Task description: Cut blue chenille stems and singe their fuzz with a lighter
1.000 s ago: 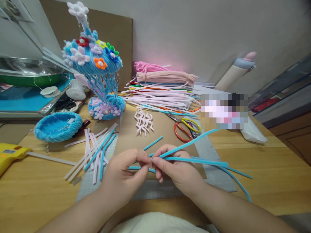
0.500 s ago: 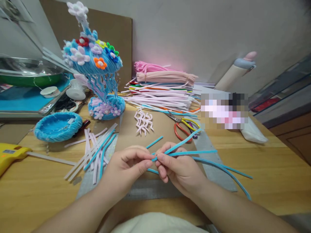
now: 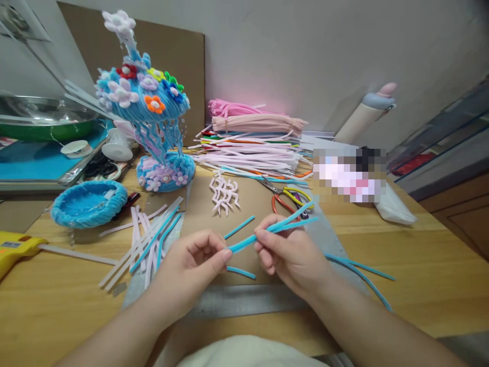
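left hand point(image 3: 194, 267): fingertips pinched on blue pipe cleaners point(image 3: 244, 243), over cardboard point(image 3: 194, 204); right hand point(image 3: 294, 255): fingers clamped midway; uneven pinch could splay strands | scissors point(image 3: 278, 190) beyond; trailing ends could snag handles

A folded light-blue fuzzy craft stem point(image 3: 244, 243) is pinched between the left hand point(image 3: 198, 265) and the right hand point(image 3: 292, 252) above brown cardboard point(image 3: 206, 204).

scissors point(image 3: 283, 200) just beyond right hand point(image 3: 260, 237)
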Demonstrator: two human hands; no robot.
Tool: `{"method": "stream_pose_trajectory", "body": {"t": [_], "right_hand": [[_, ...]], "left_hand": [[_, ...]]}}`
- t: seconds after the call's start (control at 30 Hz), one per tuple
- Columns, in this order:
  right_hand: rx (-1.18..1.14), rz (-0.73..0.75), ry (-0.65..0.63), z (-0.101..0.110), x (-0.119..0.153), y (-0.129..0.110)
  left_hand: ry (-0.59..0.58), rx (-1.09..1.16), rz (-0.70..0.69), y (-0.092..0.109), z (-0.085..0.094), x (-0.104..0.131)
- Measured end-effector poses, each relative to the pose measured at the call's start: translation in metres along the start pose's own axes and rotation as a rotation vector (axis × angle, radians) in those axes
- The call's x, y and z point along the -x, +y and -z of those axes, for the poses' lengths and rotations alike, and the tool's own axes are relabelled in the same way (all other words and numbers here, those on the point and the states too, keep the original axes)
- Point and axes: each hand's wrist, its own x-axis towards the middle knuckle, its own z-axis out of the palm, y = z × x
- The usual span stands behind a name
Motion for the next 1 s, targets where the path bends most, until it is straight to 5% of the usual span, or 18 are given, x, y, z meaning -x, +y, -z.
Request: {"method": "stream_pose_trajectory", "body": {"t": [0.3, 0.5, 0.7, 1.0], "right_hand": [[-0.091, 0.164, 0.174, 0.026, -0.011, -0.039], [0.091, 0.046, -0.004, 0.022, -0.001, -0.037], [0.3, -0.174, -0.158, -0.001, 0.005, -0.001], [0.228, -0.2, -0.113, -0.006, 0.001, 0.018]], "left_hand": [[0.03, 0.004, 0.037, 0.0, 0.012, -0.002], [-0.372, -0.094, 0.185, 0.008, 0.029, 0.007], [-0.235, 0.054, 0.106, 0.0, 0.017, 0.002], [-0.197, 0.153, 0.297, -0.007, 0.0, -0.002]]}}
